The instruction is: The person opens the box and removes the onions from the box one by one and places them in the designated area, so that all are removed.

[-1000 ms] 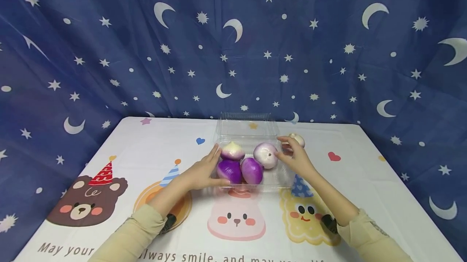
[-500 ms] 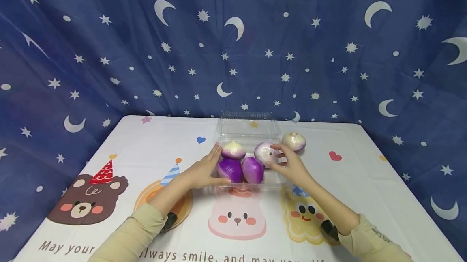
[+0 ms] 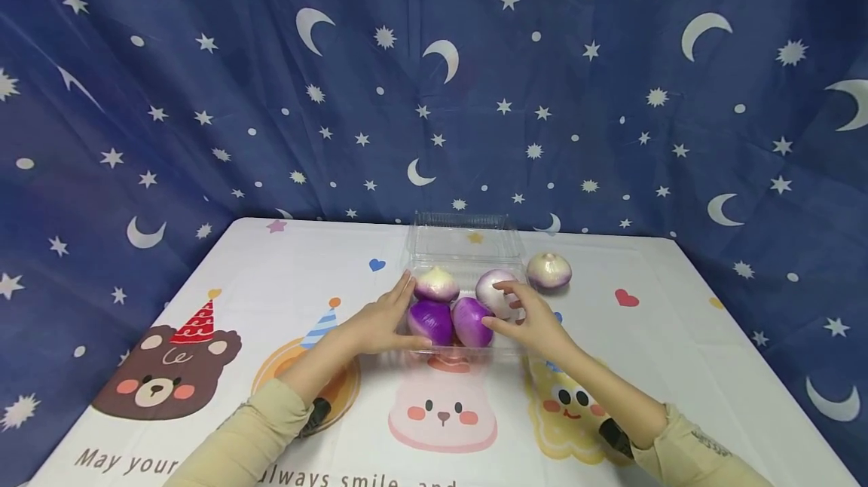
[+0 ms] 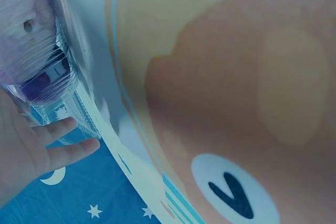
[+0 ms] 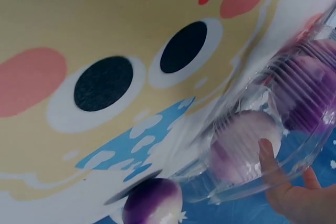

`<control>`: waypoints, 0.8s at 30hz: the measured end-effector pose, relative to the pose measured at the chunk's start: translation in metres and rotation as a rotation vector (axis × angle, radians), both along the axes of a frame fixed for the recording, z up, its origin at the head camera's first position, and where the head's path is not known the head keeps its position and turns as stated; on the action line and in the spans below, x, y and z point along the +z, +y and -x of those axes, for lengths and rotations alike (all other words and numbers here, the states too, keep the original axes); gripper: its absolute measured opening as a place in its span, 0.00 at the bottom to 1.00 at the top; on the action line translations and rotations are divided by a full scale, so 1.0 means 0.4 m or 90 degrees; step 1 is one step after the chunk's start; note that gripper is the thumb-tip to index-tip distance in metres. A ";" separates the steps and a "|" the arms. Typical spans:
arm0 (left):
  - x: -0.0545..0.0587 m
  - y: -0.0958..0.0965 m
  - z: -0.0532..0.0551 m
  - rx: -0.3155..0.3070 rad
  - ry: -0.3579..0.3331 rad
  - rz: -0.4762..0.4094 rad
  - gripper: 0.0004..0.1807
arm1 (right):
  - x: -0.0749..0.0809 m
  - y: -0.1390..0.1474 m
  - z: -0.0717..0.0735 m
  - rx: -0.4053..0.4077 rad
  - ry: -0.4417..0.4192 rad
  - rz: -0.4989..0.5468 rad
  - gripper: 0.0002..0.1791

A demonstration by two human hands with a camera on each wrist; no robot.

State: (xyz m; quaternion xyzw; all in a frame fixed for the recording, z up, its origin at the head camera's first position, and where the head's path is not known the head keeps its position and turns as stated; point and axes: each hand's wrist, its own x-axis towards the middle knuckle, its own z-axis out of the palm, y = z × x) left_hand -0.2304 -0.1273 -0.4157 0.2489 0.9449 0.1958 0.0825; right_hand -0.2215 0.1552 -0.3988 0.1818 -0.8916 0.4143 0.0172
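A clear plastic clamshell box (image 3: 510, 344) holds several purple-and-white onions. My left hand (image 3: 380, 323) rests along its left side, fingers extended and thumb at the front edge; the left wrist view shows that hand (image 4: 31, 153) beside the clear wall. Over the box's right part, my right hand (image 3: 537, 327) is loosely curved. Its index finger lies across the pale back-right onion (image 3: 492, 287), and the thumb tip meets the purple front-right onion (image 3: 471, 321). At the left sit a white-topped onion (image 3: 437, 286) and a deep purple onion (image 3: 429, 325).
Another onion (image 3: 550, 271) sits on the tablecloth, just right of the box. The box's raised lid (image 3: 461, 244) stands at the back. Behind the table (image 3: 325, 253) hangs a dark blue curtain (image 3: 380, 95) with moons and stars.
My right hand has moved left and toward the front, from the box's right edge beside the outside onion to over the right-hand onions. My left hand has stayed in place.
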 end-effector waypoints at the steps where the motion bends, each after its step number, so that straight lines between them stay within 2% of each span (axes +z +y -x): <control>1: -0.001 0.002 -0.001 -0.001 -0.001 0.000 0.61 | -0.002 -0.001 -0.003 0.001 -0.007 -0.002 0.31; 11: 0.004 0.003 -0.008 0.006 -0.018 -0.016 0.61 | -0.021 -0.015 0.002 0.039 -0.008 -0.011 0.32; 24: 0.000 0.001 -0.006 0.004 -0.015 -0.025 0.62 | -0.026 -0.009 0.012 0.137 -0.051 -0.047 0.35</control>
